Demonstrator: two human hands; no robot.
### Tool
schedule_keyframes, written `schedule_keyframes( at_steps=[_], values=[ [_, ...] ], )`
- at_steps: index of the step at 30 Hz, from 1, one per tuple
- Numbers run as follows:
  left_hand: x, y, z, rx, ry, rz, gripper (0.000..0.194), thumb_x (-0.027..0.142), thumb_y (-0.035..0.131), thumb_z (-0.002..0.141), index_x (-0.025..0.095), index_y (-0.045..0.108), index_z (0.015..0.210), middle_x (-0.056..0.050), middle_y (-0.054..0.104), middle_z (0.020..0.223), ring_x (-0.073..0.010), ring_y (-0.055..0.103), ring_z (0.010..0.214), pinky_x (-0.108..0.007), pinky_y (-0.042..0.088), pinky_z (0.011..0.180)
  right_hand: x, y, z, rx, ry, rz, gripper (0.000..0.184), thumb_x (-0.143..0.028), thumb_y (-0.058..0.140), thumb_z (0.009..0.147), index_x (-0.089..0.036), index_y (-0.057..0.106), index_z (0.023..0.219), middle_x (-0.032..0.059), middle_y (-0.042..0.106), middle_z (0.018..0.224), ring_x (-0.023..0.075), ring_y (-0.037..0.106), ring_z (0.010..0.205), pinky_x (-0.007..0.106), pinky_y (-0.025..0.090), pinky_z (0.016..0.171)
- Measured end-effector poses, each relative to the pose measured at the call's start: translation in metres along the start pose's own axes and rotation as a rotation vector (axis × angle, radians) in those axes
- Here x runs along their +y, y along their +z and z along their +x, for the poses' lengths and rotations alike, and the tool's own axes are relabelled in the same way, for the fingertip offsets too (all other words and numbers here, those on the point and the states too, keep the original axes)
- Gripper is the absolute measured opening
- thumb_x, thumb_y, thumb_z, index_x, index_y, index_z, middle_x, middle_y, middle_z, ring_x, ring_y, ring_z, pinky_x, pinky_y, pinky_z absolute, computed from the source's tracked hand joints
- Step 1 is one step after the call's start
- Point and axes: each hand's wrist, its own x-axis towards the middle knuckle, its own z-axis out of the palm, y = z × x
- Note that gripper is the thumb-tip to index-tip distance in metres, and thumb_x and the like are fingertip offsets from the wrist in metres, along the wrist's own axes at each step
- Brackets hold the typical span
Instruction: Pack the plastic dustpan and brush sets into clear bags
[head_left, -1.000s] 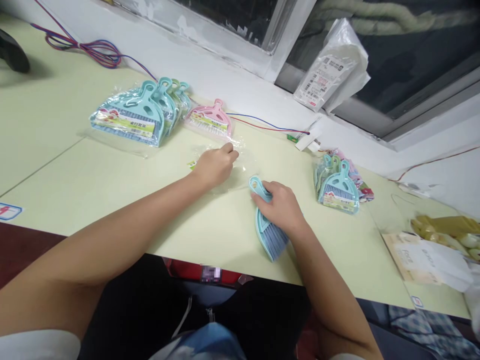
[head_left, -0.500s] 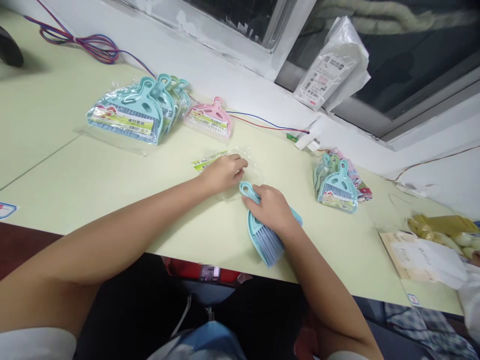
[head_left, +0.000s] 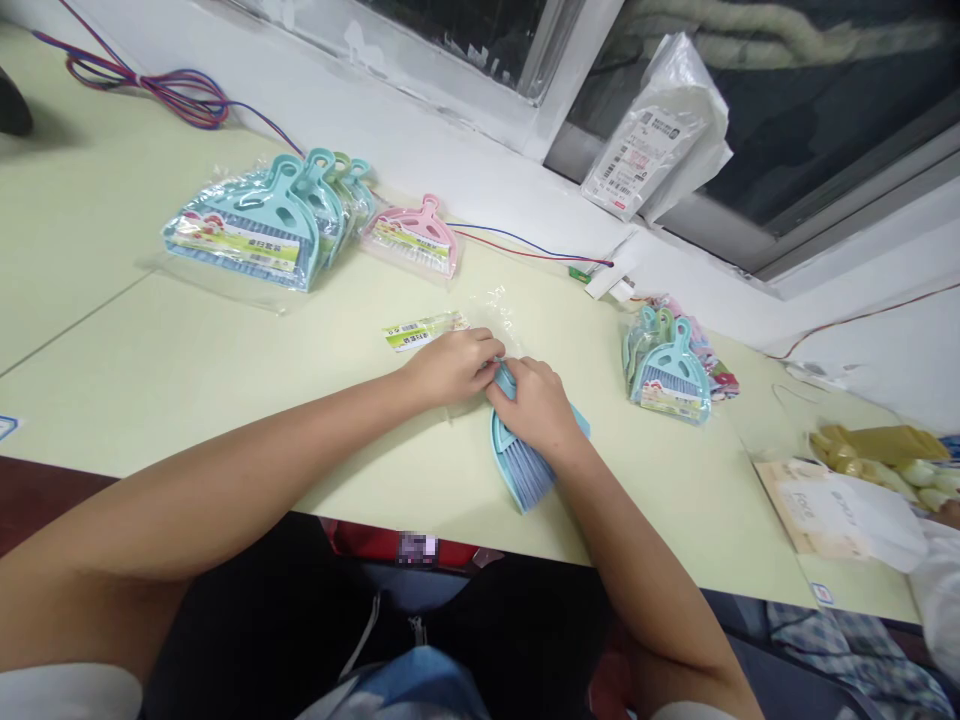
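My right hand (head_left: 534,408) is wrapped round a light-blue dustpan-and-brush set (head_left: 525,465), its grey-blue bristles pointing toward the table's front edge. At the handle end, my left hand (head_left: 457,366) pinches the clear plastic bag (head_left: 501,312), its fingertips close against the right hand's. Under and behind the left hand the bag lies on the table, with a green-and-yellow printed label (head_left: 420,330). The fingers cover most of the handle and the bag's mouth.
Bagged blue and green sets (head_left: 255,225) stand at the back left beside a bagged pink set (head_left: 417,238). More bagged sets (head_left: 673,375) are at the right. Coiled wires (head_left: 169,95) run along the wall; a white plastic package (head_left: 652,140) rests on the window ledge.
My left hand has moved slightly right and down, to the handle end. The dustpan-and-brush set has shifted a little, and its handle is now between both hands, near the bag.
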Motion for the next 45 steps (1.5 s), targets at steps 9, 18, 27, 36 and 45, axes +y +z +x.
schedule_keyframes(
  at_steps=[9, 18, 27, 36, 45],
  values=[
    [-0.006, -0.004, 0.001, 0.002, -0.006, 0.006, 0.022, 0.020, 0.053, 0.099, 0.015, 0.073, 0.105, -0.009, 0.071, 0.097, -0.0218, 0.068, 0.090, -0.035, 0.051, 0.083, 0.039, -0.034, -0.011, -0.160, -0.123, 0.262, 0.046, -0.028, 0.060, 0.092, -0.022, 0.065, 0.138, 0.0108, 0.068, 0.136, 0.0314, 0.062, 0.127, 0.046, 0.046, 0.109],
    [-0.006, -0.003, 0.001, 0.030, 0.017, -0.032, 0.020, 0.020, 0.054, 0.099, 0.014, 0.073, 0.102, -0.008, 0.070, 0.094, -0.0197, 0.065, 0.087, -0.032, 0.048, 0.080, 0.037, -0.015, 0.002, -0.090, -0.153, 0.363, 0.023, -0.025, 0.053, 0.099, -0.021, 0.074, 0.109, 0.0061, 0.077, 0.110, 0.0237, 0.071, 0.103, 0.036, 0.050, 0.094],
    [-0.005, -0.004, 0.001, 0.053, -0.004, -0.081, 0.018, 0.021, 0.056, 0.097, 0.016, 0.072, 0.102, -0.007, 0.071, 0.094, -0.0188, 0.065, 0.084, -0.032, 0.049, 0.079, 0.027, 0.003, 0.010, 0.055, -0.055, 0.452, 0.023, -0.032, 0.054, 0.101, -0.023, 0.076, 0.101, 0.0045, 0.079, 0.100, 0.0223, 0.072, 0.093, 0.033, 0.050, 0.086],
    [-0.009, -0.003, 0.000, 0.043, -0.015, -0.097, 0.018, 0.019, 0.057, 0.095, 0.017, 0.073, 0.105, -0.007, 0.072, 0.096, -0.0202, 0.067, 0.089, -0.033, 0.050, 0.081, 0.029, -0.003, 0.010, -0.007, -0.119, 0.416, 0.033, -0.021, 0.054, 0.096, -0.023, 0.076, 0.121, 0.0061, 0.077, 0.126, 0.0248, 0.070, 0.119, 0.040, 0.051, 0.106],
    [-0.004, -0.007, 0.000, 0.021, 0.008, -0.101, 0.017, 0.019, 0.056, 0.097, 0.018, 0.072, 0.104, -0.006, 0.071, 0.094, -0.0194, 0.067, 0.088, -0.033, 0.049, 0.080, 0.040, 0.004, 0.014, -0.030, -0.070, 0.545, 0.032, -0.023, 0.058, 0.094, -0.024, 0.075, 0.121, 0.0042, 0.077, 0.125, 0.0239, 0.071, 0.119, 0.041, 0.052, 0.107]
  ],
)
